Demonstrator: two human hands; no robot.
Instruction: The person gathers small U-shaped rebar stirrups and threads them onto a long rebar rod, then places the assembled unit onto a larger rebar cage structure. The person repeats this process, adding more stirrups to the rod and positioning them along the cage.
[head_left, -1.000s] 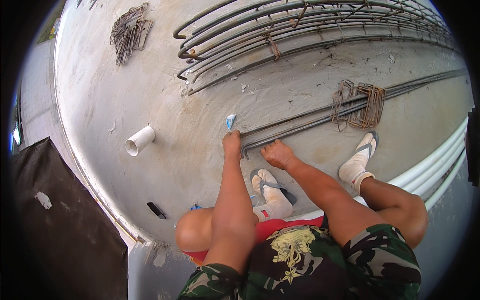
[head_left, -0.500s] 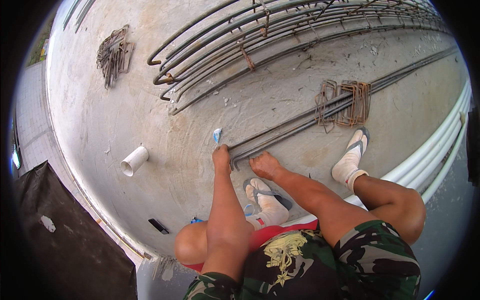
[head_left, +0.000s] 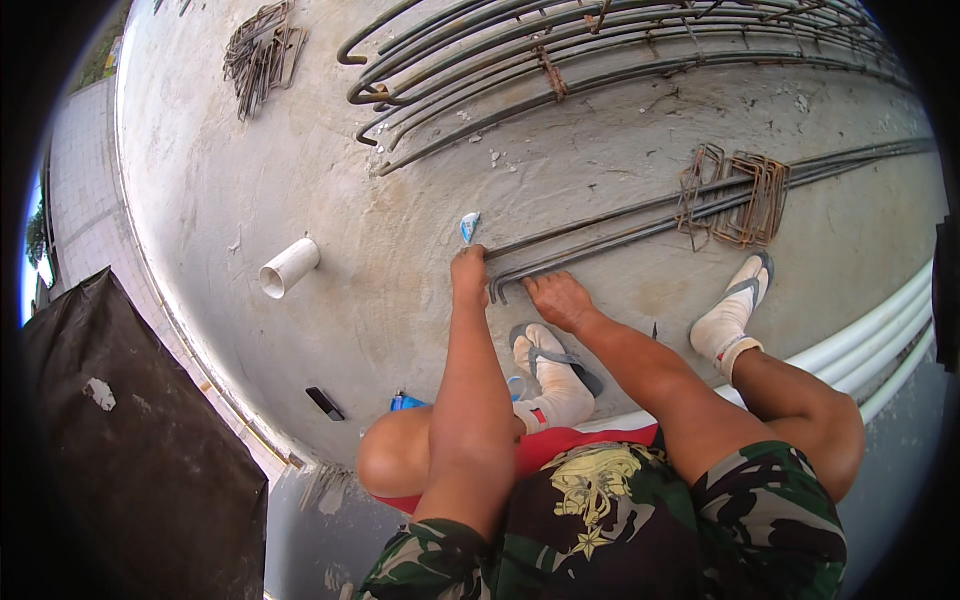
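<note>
My left hand (head_left: 469, 276) is closed around the near end of a long steel reinforcing bar (head_left: 590, 219), low over the concrete floor. Just to its right, my right hand (head_left: 558, 299) has curled fingers at another dark bar (head_left: 600, 254), close behind the bent ends. Its fingertips are partly hidden. Hooked tips (head_left: 497, 291) point toward me between the hands. Farther along, rusty square stirrups (head_left: 755, 200) hang around the bars in a bunch. A small blue and white packet (head_left: 469, 226) lies beyond my left hand.
A tied rebar cage (head_left: 600, 45) stretches across the far side. Loose stirrups (head_left: 262, 60) lie far left, and a white pipe stub (head_left: 290, 267) rises nearer. A black phone (head_left: 324, 404) is by my knee. White pipes (head_left: 860, 345) run along the right. A dark sheet (head_left: 130, 430) covers the lower left.
The whole view has shifted, so the scene sits higher and farther right. Both hands keep nearly the same places at the bar ends.
</note>
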